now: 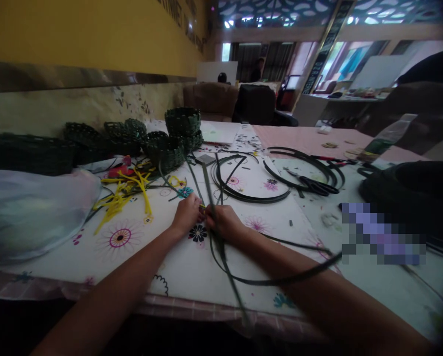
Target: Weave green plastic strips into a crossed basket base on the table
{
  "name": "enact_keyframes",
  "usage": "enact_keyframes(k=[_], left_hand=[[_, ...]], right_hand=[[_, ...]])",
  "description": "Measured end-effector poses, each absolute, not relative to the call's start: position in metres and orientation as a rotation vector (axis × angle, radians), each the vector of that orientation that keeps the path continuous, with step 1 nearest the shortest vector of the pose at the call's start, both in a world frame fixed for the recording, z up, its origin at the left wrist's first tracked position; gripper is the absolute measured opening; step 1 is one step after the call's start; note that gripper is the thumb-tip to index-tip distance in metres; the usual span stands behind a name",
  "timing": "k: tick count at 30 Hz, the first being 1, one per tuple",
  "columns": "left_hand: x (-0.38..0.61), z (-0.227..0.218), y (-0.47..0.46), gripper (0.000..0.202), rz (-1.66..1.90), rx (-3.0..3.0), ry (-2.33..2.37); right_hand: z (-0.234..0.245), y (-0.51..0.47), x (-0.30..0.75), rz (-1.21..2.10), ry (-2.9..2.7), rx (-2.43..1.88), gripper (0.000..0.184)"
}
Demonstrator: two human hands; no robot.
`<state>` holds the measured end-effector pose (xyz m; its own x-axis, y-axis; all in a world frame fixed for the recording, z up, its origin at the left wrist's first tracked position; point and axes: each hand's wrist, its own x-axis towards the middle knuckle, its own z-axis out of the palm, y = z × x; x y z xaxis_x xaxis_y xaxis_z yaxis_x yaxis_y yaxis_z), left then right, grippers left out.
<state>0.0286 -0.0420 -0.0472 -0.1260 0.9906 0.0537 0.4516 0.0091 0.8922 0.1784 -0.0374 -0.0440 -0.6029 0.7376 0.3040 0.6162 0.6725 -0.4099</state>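
Observation:
Over the middle of the flowered tablecloth, my left hand (187,216) and my right hand (225,223) meet, fingers closed on dark green weaving strips (206,180). The strips fan out above the hands, and one long end hangs down past the table's front edge. A small yellow bit shows between the fingertips. Another strip (266,282) curves from below my right hand across my right forearm. Exactly how the strips cross inside the fingers is hidden.
Woven green baskets (182,123) stand at the back left, near yellow strips (143,190) and a white plastic bag (36,212). Coiled strips (254,198), scissors (314,184), a plastic bottle (386,138) and a large dark coil (410,193) lie to the right. People (257,70) are in the background.

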Motion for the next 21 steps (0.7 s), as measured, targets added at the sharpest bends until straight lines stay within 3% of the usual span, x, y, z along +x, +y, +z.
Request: enact_keyframes(k=[5,18,21], left_hand=[[0.030,-0.045,-0.045,0.016,1.165,1.542,1.736],[0.027,-0.040,-0.045,0.010,1.198,1.580,1.387],[0.030,-0.039,-0.048,0.010,1.243,1.621,1.340]], right_hand=[[-0.051,-0.038,0.182,0.444,-2.351,-0.964,0.012],[-0.053,-0.028,0.180,0.969,-1.717,-1.051,0.014],[-0.053,-0.030,0.179,0.863,-1.657,-1.104,0.013]])
